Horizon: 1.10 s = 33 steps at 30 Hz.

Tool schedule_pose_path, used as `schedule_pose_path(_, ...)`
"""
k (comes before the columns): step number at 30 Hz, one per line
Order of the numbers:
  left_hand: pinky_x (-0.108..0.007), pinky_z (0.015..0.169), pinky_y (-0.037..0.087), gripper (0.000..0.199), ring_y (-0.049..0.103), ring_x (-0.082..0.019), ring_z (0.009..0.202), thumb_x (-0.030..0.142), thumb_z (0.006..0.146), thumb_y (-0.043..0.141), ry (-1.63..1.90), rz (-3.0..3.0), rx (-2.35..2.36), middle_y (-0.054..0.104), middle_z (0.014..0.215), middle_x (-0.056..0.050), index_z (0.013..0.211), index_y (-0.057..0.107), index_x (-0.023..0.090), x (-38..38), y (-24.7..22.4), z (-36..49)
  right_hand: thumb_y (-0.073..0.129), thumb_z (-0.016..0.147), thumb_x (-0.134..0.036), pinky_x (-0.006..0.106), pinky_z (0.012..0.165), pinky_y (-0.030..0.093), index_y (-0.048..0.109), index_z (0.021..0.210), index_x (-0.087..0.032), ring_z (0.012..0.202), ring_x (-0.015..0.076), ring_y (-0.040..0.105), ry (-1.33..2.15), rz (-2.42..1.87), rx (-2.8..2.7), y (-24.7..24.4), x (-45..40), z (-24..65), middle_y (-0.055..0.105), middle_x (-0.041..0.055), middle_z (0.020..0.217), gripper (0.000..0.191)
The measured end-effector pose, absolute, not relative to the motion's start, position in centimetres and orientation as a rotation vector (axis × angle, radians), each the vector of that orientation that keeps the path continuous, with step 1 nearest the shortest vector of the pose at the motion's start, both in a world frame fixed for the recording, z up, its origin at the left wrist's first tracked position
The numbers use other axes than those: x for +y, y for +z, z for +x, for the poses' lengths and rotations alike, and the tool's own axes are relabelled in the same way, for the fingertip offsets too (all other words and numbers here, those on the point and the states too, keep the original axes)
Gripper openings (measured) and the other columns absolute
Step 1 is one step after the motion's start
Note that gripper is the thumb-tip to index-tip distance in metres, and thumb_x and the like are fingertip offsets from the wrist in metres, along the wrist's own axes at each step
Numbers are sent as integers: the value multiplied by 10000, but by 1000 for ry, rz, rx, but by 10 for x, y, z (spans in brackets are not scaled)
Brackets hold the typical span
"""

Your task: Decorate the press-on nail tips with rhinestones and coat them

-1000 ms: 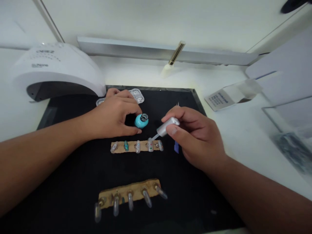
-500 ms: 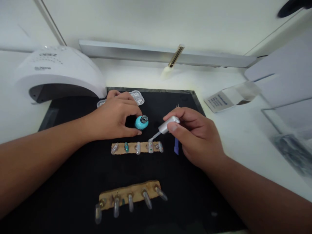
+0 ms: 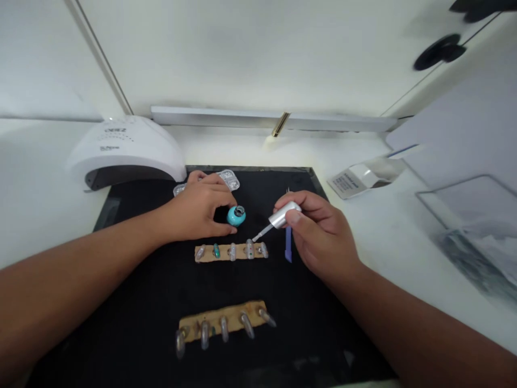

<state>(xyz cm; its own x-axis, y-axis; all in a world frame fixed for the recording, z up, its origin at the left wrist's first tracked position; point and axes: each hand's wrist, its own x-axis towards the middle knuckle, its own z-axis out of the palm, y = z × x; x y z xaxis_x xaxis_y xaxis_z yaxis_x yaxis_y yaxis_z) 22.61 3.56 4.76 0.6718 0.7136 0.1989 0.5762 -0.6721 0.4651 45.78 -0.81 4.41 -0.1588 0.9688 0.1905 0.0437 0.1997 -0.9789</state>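
My left hand (image 3: 202, 209) has its thumb and a finger around an uncapped turquoise nail polish bottle (image 3: 236, 216), which stands on the black mat (image 3: 141, 318). In my right hand (image 3: 323, 231) is a nail polish brush (image 3: 285, 214) with a silver cap, pinched between thumb and fingers. Its bristles point down left, close by the upper end of a clear false nail with coloured dots (image 3: 250, 249). That nail sits on a cardboard strip (image 3: 241, 252) with several others, one of them green (image 3: 217, 250). Whether the bristles touch it I cannot tell.
A second cardboard strip (image 3: 234, 317) with several clear nails lies nearer me. A purple-handled tool (image 3: 288, 245) rests beside my right hand, and a clear case (image 3: 229, 179) behind my left. Around the mat are a white nail lamp (image 3: 129, 148), a gold-handled brush (image 3: 280, 125) and a pad box (image 3: 351, 180).
The brush tip has moved slightly right and off the top of the dotted nail. My left hand keeps its place at the bottle. The whole view has shifted as my head tilted.
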Motion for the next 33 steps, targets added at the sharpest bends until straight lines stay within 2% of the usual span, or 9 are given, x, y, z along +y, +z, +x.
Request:
schedule_pose_path(4, -451, 914, 248, 275, 559, -272, 1032, 402, 729, 767, 476, 2519, 1019, 712, 955, -44, 886, 677, 195, 36, 48, 225, 678, 845, -312, 250, 625, 440, 700, 865, -228, 660, 113, 552, 1095, -1059, -1452, 55, -17, 452, 655, -17, 749, 89)
schedule_pose_path(9, -462, 933, 246, 307, 519, -296, 1120, 403, 695, 796, 519, 2533, 1043, 677, 1121, -60, 899, 699, 195, 37, 45, 224, 667, 831, -257, 257, 615, 441, 684, 852, -221, 666, 127, 546, 1054, -1110, -1650, 79, -25, 443, 630, -11, 744, 45)
schedule_pose_path(15, -447, 902, 259, 285, 535, -290, 1079, 394, 704, 779, 524, 2543, 1037, 692, 1039, -41, 896, 697, 200, 40, 40, 224, 639, 866, -293, 280, 649, 443, 659, 871, -241, 704, 144, 549, 1012, -1042, -1795, 72, -19, 437, 612, -1, 781, 56)
schedule_pose_path(21, -421, 901, 280, 286, 535, -280, 1091, 403, 710, 781, 569, 2575, 1016, 685, 1081, -37, 900, 697, 207, 42, 35, 224, 618, 869, -313, 315, 628, 441, 639, 875, -250, 695, 170, 526, 1051, -1040, -1820, 61, -15, 441, 573, 17, 789, 66)
schedule_pose_path(28, -422, 892, 279, 284, 529, -276, 1098, 399, 704, 795, 550, 2549, 1001, 683, 1079, -25, 903, 702, 220, 41, 37, 224, 612, 868, -240, 312, 619, 432, 656, 926, -253, 719, 166, 531, 1092, -989, -1821, 55, -15, 446, 574, 16, 809, 74)
schedule_pose_path(33, -430, 898, 283, 258, 536, -280, 1080, 391, 710, 784, 564, 2558, 1003, 688, 1060, -31, 887, 707, 219, 41, 38, 224, 644, 834, -234, 324, 633, 455, 661, 890, -245, 700, 169, 553, 1066, -1019, -1832, 56, -16, 443, 600, 16, 796, 59)
